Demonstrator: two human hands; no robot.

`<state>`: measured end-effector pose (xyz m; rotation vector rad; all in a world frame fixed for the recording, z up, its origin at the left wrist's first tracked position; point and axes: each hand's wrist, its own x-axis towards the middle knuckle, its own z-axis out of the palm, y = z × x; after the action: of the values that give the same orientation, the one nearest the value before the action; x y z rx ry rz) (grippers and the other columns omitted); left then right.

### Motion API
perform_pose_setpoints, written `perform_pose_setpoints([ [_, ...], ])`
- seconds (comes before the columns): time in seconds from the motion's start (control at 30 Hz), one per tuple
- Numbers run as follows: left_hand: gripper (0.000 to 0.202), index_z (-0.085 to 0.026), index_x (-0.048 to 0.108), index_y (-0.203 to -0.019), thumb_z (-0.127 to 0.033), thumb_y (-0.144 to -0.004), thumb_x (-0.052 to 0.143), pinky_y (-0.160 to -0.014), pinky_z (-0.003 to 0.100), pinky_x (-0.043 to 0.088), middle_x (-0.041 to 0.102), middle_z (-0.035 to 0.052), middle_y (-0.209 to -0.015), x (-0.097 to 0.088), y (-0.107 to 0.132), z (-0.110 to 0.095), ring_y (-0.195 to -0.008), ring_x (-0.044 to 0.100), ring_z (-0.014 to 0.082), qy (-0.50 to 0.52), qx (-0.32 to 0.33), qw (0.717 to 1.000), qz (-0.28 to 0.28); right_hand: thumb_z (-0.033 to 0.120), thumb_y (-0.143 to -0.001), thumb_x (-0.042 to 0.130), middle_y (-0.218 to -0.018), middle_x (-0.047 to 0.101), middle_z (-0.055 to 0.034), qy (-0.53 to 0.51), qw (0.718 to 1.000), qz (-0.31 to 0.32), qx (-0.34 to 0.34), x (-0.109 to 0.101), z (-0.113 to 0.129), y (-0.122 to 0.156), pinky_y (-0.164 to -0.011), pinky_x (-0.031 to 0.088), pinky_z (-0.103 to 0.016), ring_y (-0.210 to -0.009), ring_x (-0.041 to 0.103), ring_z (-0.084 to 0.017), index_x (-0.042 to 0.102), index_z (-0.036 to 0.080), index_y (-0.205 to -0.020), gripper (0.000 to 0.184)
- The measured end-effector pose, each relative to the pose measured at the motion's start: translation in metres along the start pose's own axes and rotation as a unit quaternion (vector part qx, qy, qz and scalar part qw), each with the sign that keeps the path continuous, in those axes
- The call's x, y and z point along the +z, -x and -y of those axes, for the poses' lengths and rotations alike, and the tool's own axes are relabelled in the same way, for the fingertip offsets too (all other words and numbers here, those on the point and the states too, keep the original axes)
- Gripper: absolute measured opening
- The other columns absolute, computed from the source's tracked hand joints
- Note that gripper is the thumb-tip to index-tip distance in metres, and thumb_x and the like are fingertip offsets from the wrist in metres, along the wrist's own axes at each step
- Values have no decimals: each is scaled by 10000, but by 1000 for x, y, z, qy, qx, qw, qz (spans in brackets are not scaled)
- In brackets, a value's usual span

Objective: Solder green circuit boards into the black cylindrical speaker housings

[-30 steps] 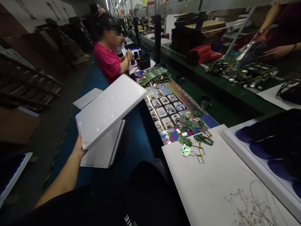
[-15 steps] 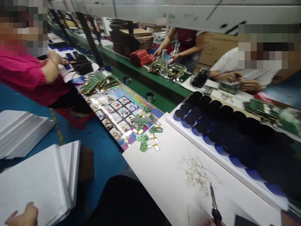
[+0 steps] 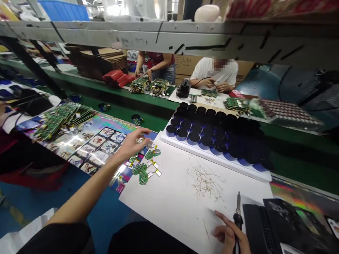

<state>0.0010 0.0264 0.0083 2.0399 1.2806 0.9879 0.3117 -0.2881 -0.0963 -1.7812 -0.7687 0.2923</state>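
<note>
My left hand (image 3: 132, 143) reaches out over a small heap of green circuit boards (image 3: 144, 165) at the far left corner of the white sheet (image 3: 185, 197); its fingers are spread and hold nothing. My right hand (image 3: 230, 234) rests on the white sheet at the bottom right, closed round a soldering iron (image 3: 237, 215) whose tip points up and away. Snipped wire ends (image 3: 205, 180) lie scattered on the sheet between the two hands.
A white tray of dark blue round caps (image 3: 212, 134) stands behind the sheet. A black device (image 3: 286, 225) sits at the right. A glossy picture mat (image 3: 87, 137) with a pile of circuit boards (image 3: 62, 118) lies left. Two people (image 3: 214, 74) work across the green conveyor (image 3: 127, 102).
My view swung right from the floor to the bench. My left hand let go of the white foam board and reached to the circuit boards. My right hand with the soldering iron came into view.
</note>
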Motion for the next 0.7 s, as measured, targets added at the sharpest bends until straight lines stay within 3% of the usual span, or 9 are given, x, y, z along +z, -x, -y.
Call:
perform_pose_setpoints([
  [0.07, 461, -197, 650, -1257, -443, -873, 723, -1017, 400, 588, 696, 120, -1364, 40, -35, -4, -1225, 689, 277, -6, 58, 998, 31, 651, -972, 626, -692, 767, -41, 15, 1000, -11, -23, 0, 5, 2, -552, 529, -286, -506, 636, -150, 810, 152, -1025, 534],
  [0.13, 450, -196, 650, -1200, -409, -822, 771, -1041, 398, 557, 696, 117, -1347, 69, -58, -3, -1238, 669, 279, -8, 73, 996, 53, 582, -982, 647, -782, 806, -58, 18, 999, -15, -49, 0, 7, 2, -578, 557, -290, -529, 656, -150, 810, 161, -1016, 453],
  [0.2, 343, -199, 650, -1070, -378, -810, 784, -1039, 399, 536, 721, 100, -1268, 86, -71, -1, -1176, 677, 267, -7, 64, 996, 56, 505, -1004, 640, -848, 830, -68, 19, 997, -9, -73, -1, 5, 0, -581, 584, -294, -528, 669, -152, 808, 173, -1023, 372],
  [0.27, 269, -200, 616, -977, -366, -832, 770, -1028, 400, 525, 726, 97, -1235, 91, -72, -1, -1142, 674, 258, -8, 50, 998, 39, 422, -1009, 646, -894, 845, -67, 16, 993, 0, -113, -3, 1, -3, -561, 605, -290, -519, 686, -155, 801, 189, -1041, 281],
  [0.37, 329, -200, 584, -1033, -391, -857, 786, -984, 382, 533, 704, 110, -1287, 87, -47, -8, -1140, 672, 250, 19, 24, 1000, 4, 297, -965, 710, -979, 858, -61, 33, 981, -2, -191, -5, -3, -7, -592, 656, -300, -585, 761, -188, 779, 217, -1107, 177],
  [0.43, 433, -203, 588, -1129, -420, -846, 835, -934, 361, 548, 697, 113, -1308, 85, -15, -18, -1109, 687, 242, 65, 15, 997, 26, 231, -935, 741, -1029, 858, -62, 60, 972, -6, -229, -5, -2, -8, -666, 687, -316, -679, 808, -216, 756, 228, -1168, 233],
  [0.57, 554, -231, 613, -1255, -400, -817, 907, -938, 368, 566, 710, 99, -1293, 103, 58, -45, -1116, 697, 250, 110, 63, 963, 238, 170, -915, 753, -1088, 849, -76, 72, 963, 16, -261, 2, 3, -10, -725, 695, -330, -819, 836, -244, 706, 224, -1253, 345],
  [0.7, 553, -238, 610, -1321, -347, -856, 889, -1092, 405, 533, 693, 116, -1352, 131, 99, -63, -1284, 647, 279, 135, 105, 930, 326, 164, -904, 757, -1218, 817, -95, 52, 958, 65, -273, 19, 5, -13, -862, 706, -391, -900, 834, -245, 665, 227, -1308, 418],
])
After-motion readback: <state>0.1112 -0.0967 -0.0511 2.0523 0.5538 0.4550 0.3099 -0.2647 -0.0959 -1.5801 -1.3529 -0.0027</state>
